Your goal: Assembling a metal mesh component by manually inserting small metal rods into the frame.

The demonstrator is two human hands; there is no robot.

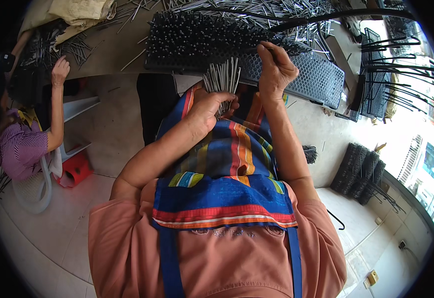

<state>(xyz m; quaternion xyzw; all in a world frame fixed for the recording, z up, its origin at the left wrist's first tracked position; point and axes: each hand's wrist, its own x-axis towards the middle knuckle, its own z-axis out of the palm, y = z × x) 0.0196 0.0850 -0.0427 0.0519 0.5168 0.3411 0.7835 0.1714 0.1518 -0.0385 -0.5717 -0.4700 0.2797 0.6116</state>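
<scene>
My left hand (212, 107) is wrapped round a bundle of thin grey metal rods (222, 74), which stick up above the fingers over my lap. At the near edge of a long perforated metal rack (316, 79), my right hand (277, 68) is raised with its fingers pinched together. Whatever may be between those fingers is too dark and small to make out. Dark upright pins (192, 39) crowd the left and far part of the rack, while bare holes show on its right part. A striped apron (222, 149) covers my lap.
Loose metal rods (256, 12) lie heaped behind the rack. A person (26, 144) in a striped top reaches toward rods at the left. Black hooks (400, 69) jut out at the right. Dark rolled bundles (358, 171) and a red container (74, 171) stand on the floor.
</scene>
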